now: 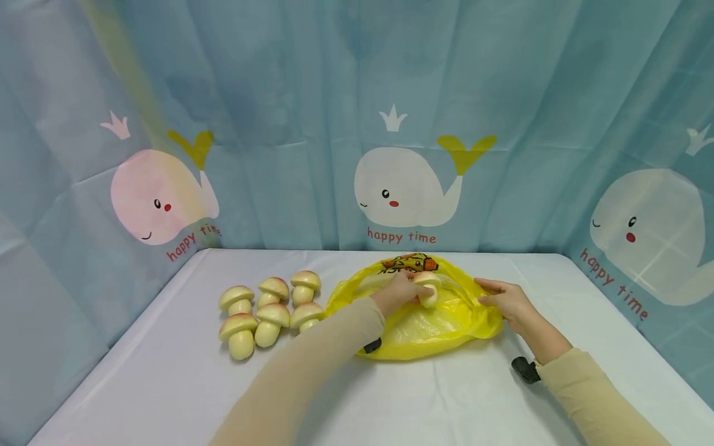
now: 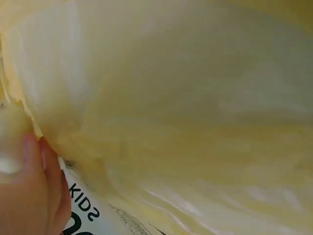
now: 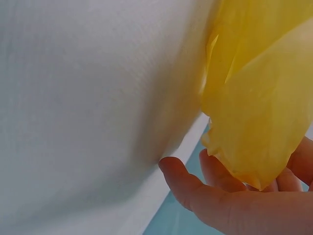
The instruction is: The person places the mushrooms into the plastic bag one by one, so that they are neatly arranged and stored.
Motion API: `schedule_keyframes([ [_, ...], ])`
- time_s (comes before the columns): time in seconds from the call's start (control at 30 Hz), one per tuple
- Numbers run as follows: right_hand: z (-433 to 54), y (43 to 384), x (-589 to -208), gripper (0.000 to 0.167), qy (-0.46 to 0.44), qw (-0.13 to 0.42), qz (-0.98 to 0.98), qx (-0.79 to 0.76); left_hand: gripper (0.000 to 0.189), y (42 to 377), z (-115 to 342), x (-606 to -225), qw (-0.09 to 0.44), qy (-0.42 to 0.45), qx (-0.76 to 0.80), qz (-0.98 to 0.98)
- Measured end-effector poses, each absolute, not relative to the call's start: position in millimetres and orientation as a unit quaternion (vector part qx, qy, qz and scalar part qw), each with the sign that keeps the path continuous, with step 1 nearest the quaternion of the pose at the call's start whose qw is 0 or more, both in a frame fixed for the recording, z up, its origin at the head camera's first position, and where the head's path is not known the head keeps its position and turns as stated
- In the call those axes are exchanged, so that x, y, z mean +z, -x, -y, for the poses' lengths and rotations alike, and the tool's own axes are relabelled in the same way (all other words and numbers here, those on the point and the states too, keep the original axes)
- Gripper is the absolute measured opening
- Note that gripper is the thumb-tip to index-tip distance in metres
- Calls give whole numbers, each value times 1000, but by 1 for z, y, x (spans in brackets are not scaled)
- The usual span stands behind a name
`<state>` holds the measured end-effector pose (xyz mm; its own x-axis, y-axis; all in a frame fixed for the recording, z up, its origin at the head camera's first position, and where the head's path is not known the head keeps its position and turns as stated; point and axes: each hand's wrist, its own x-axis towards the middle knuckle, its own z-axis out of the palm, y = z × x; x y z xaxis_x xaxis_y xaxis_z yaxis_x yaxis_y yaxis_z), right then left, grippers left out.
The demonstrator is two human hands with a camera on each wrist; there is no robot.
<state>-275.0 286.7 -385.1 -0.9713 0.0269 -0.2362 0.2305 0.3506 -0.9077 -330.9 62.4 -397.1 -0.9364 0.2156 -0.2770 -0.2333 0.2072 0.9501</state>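
My left hand [image 1: 397, 292] pinches a toy mushroom [image 1: 428, 288] with a pale stem and reddish cap, over the mouth of a yellow plastic bag [image 1: 429, 352]. In the left wrist view, the left hand [image 2: 36, 191] is at the lower left with the pale mushroom [image 2: 12, 139], beside the bag's inner wall [image 2: 195, 98]. At the bag's right side is my right hand [image 1: 513, 305]. In the right wrist view, its fingers lie behind the bag's edge [image 3: 259, 127], touching it, while the thumb [image 3: 183, 181] stands apart, fairly straight.
Several more toy mushrooms [image 1: 241, 337] lie grouped on the white table [image 1: 139, 384] left of the bag. Behind the table hangs a blue curtain [image 1: 301, 124] with whale prints. Dark wrist devices [image 1: 525, 370] sit at both sleeves.
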Motion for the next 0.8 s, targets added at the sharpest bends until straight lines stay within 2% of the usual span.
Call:
schedule_keyframes([
  [0.13,-286,275,-385,56,-80,90,-819,-561,50,331,-71,-398,162,22,634,-756],
  [0.3,-285,276,-385,56,-84,89,-819,-560,46,330,-80,-402,146,20,628,-764],
  [0.43,-284,277,-385,56,-87,91,-821,-558,43,326,-82,-401,157,30,617,-771],
  [0.53,-284,278,-385,56,-86,92,-821,-556,54,321,-83,-396,172,39,596,-784],
  [0.67,-284,279,-385,56,-90,92,-821,-556,81,317,-84,-393,191,14,554,-810],
  [0.8,-284,278,-385,57,-94,93,-819,-558,88,319,-86,-398,197,-2,534,-822],
])
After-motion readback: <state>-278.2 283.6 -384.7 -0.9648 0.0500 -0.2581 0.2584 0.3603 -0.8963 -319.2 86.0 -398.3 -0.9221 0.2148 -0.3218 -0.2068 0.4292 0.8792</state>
